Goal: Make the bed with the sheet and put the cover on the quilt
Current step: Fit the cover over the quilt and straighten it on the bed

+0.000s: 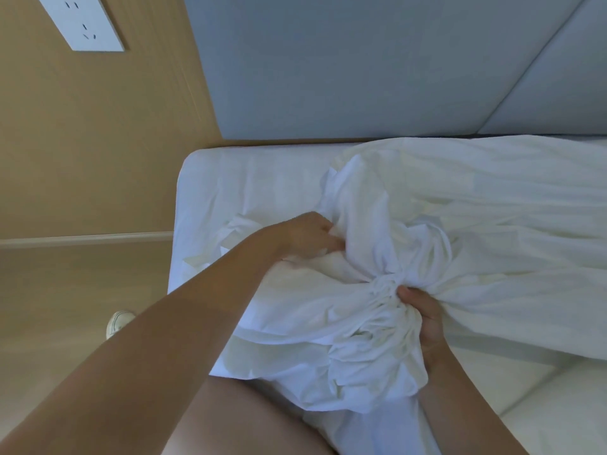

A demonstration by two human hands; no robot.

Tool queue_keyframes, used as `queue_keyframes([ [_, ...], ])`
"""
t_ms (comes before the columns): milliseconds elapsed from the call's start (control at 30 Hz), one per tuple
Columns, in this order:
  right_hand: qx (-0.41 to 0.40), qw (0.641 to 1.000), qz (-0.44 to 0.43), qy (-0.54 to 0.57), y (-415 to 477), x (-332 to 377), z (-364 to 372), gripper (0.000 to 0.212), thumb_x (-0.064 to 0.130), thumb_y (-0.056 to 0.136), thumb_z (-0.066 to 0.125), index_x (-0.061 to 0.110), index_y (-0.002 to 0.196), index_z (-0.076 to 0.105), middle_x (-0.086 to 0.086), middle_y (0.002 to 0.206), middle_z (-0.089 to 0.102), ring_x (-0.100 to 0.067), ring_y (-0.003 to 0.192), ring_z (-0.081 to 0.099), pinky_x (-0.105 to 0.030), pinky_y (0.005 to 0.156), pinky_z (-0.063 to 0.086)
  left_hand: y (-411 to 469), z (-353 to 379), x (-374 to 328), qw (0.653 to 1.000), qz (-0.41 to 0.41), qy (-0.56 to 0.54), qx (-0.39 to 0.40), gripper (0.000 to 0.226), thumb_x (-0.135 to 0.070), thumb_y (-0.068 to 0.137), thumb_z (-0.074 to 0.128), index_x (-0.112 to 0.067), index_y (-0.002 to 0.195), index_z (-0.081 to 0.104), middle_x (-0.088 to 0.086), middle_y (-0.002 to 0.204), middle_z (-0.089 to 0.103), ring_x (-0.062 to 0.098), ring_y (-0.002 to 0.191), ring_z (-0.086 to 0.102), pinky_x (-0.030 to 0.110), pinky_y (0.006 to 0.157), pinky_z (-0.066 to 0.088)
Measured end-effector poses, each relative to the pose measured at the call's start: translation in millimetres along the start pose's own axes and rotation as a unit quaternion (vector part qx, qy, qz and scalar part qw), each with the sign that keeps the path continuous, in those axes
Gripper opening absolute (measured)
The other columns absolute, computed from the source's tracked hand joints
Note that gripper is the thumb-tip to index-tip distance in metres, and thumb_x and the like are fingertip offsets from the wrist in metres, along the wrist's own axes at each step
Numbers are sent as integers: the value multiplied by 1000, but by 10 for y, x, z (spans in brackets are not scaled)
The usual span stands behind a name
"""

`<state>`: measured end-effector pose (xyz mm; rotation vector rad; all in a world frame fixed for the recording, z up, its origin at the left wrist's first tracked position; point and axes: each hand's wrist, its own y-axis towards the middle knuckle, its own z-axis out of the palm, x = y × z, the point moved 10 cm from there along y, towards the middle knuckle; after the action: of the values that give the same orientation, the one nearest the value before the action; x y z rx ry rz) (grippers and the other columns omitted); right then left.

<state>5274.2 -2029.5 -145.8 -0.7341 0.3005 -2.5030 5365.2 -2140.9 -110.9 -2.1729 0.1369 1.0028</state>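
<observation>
We see a tan wooden wall [82, 142] filling the left and a grey padded headboard [328, 60] across the far side. Below it lies the bed [180, 208], its white sheet [236, 178] smooth over the far-left corner. From the middle to the right edge sprawls the white cover [361, 326], crumpled and heaped toward us. A creamy quilt [297, 282] shows dimly through its thin cloth, so it seems to lie inside. The heap hides much of the near bed.

Our left grip [308, 234] reaches in from the near left and digs into a fold of the cover, fingertips buried in cloth. Our right grip [423, 318] clenches a gathered bunch of the cover at the near right.

A white socket plate [82, 21] sits far left on the wall. A pale shoe [120, 321] stands on the floor [65, 284] left of the bed.
</observation>
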Motion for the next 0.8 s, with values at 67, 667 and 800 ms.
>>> queue_keyframes([
  [67, -49, 999, 13, -15, 3, -8, -49, 60, 18, 34, 94, -3, 86, 74, -26, 88, 69, -38, 79, 69, -49, 66, 56, 25, -138, -204, 991, 72, -85, -80, 20, -26, 90, 61, -8, 80, 58, 2, 70, 52, 9, 57, 47, 18, 52, 37],
  [667, -105, 993, 57, 3, -139, -37, -11, 76, 14, 30, 92, -1, 101, 70, -23, 98, 68, -37, 87, 68, -45, 71, 56, 71, 202, -995, 964, 180, 51, -192, 39, -47, 94, 47, -14, 73, 52, -1, 67, 53, 16, 63, 50, 29, 57, 36],
  [800, -108, 993, 43, 9, -126, -51, -15, 70, 16, 23, 91, -1, 89, 75, -22, 90, 70, -35, 77, 70, -41, 63, 57, 60, 24, -493, 993, -3, -9, -116, 48, -39, 101, 30, -2, 103, 62, 20, 87, 61, 26, 74, 55, 27, 67, 39],
])
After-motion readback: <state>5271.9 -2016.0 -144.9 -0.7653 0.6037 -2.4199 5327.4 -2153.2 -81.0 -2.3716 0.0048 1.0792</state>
